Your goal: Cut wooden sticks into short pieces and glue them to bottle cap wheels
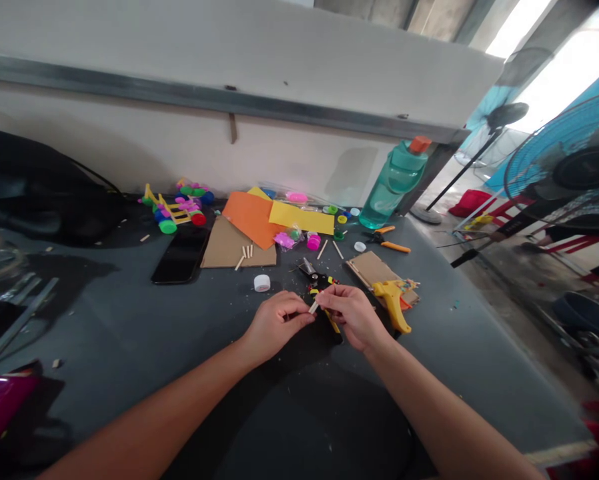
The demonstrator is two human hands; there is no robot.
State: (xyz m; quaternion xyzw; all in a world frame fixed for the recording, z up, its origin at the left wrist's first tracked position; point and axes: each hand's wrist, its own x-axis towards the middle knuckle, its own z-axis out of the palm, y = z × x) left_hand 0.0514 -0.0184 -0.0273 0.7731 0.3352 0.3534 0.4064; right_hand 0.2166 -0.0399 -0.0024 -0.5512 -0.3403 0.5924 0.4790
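While clamping short sticks (313, 307) between the fingertips of left hand (274, 325) and right hand (352, 315), near the pliers (314, 277), could easily fumble them tbh, with so little to grip. Might skew them too, just from pushing unevenly from both sides.

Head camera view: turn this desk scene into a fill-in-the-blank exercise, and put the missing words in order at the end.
1. The left hand and right hand meet at short pale sticks made of ____.
2. The largest paper sheet, lying partly over flat brown cardboard, is coloured ____.
3. In this view, the flat black phone lies to the ____ of that cardboard.
4. The short cylindrical object just beyond the left hand is coloured ____.

Missing words: wood; orange; left; white.
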